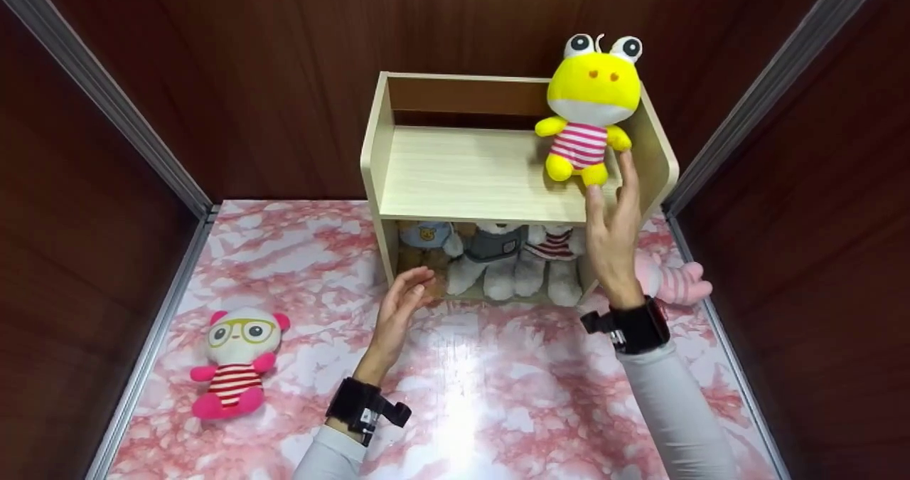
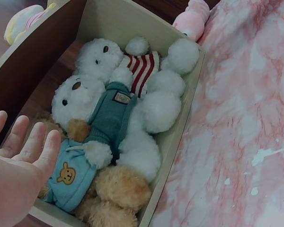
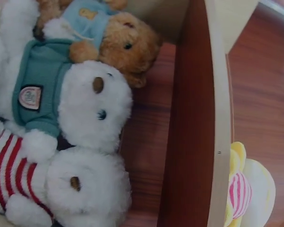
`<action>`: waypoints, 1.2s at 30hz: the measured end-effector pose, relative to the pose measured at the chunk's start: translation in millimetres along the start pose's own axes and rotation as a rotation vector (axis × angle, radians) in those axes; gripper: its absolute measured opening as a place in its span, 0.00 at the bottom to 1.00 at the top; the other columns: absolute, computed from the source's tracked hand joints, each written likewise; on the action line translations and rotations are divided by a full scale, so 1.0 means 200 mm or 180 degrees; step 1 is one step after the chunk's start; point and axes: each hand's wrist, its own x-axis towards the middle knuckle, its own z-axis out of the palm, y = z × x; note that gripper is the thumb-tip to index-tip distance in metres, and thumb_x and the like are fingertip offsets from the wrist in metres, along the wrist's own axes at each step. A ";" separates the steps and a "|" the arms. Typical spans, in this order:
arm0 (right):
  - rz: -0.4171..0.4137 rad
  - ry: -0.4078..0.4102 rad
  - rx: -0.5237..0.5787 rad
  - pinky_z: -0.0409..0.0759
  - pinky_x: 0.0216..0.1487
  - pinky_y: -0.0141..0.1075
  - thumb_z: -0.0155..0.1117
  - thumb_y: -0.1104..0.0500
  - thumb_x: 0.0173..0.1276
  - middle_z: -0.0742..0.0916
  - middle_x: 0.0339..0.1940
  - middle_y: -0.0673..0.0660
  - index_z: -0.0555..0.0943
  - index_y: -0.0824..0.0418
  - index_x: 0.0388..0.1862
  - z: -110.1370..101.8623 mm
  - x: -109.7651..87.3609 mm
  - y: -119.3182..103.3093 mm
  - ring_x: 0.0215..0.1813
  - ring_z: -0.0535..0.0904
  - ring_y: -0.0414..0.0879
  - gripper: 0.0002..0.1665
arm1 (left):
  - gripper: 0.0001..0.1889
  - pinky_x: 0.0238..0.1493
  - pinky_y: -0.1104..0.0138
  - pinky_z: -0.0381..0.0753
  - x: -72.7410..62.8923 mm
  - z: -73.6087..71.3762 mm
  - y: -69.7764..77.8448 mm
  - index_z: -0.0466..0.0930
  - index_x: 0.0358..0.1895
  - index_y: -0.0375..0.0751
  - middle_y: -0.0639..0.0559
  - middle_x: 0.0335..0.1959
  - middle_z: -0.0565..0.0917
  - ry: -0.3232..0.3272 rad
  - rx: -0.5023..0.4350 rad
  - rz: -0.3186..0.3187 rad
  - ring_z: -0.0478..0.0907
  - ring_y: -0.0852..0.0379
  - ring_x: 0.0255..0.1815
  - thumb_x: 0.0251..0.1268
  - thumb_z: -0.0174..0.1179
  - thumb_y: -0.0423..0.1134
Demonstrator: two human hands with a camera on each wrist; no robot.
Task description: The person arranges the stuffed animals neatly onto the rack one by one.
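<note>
Clock positions: we are reading them from the centre of the head view.

Item 1, yellow frog toy (image 1: 593, 89), body striped pink and white: we are finding it upright between one and two o'clock, at the right end of the shelf unit's (image 1: 377, 139) upper board (image 1: 469, 171); we are not making out whether its feet are touching the wood.

Item 2, right hand (image 1: 616, 235), three o'clock: we are recording it as released, index finger and thumb extending towards twelve, their tips lying at the toy's arm and foot, curling round neither.

Item 3, left hand (image 1: 397, 315), seven o'clock: we are counting it as released too, fingers relaxed, grasping nothing, hanging near the lower compartment (image 2: 170, 146).

Item 4, contents of that compartment: we are listing a tan bear (image 3: 128, 38) in light blue on the nine o'clock side, a white bear (image 3: 92, 104) in green beside it, and a second white bear (image 3: 90, 187) in red-and-white stripes on the three o'clock side.

Item 5, pink plush (image 1: 682, 284), between three and four o'clock: lying on the marbled floor (image 1: 320, 267), partly hidden.

Item 6, panda toy (image 1: 238, 338) wearing yellow glasses, eight o'clock: lying well apart from the unit.
</note>
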 end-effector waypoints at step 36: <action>-0.0928 0.0271 -0.0048 0.61 0.79 0.51 0.57 0.57 0.81 0.74 0.74 0.71 0.68 0.78 0.69 -0.18 -0.33 0.31 0.77 0.67 0.60 0.29 | 0.21 0.64 0.66 0.74 -0.01 -0.50 0.26 0.73 0.67 0.27 0.33 0.65 0.76 0.0995 0.1757 0.0392 0.73 0.42 0.67 0.73 0.56 0.25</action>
